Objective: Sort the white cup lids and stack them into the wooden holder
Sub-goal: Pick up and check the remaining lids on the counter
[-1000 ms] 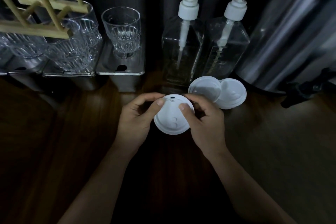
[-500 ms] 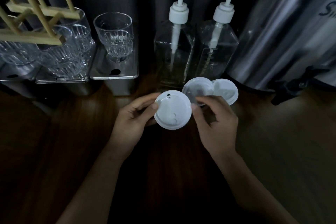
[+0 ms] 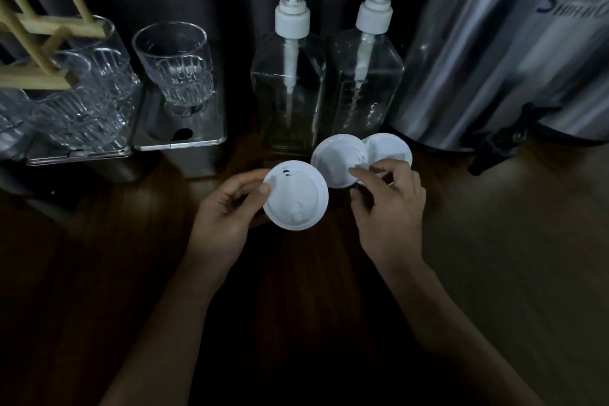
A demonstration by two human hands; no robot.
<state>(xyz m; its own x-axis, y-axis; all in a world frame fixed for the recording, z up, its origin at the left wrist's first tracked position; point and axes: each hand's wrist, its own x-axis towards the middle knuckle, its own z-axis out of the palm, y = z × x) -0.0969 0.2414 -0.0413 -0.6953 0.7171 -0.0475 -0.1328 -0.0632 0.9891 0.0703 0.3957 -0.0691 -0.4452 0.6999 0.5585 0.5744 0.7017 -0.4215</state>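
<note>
Sip-hole lid (image 3: pixel 296 199) is pinched in left grip (image 3: pixel 224 217); upturned lid (image 3: pixel 334 158) at 2 o'clock is touched by right grip (image 3: pixel 389 211), hold unclear

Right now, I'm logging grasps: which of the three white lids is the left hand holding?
The frontmost lid, pinched by the left hand; the middle lid and right lid lie overlapped by the pump bottles.
</note>
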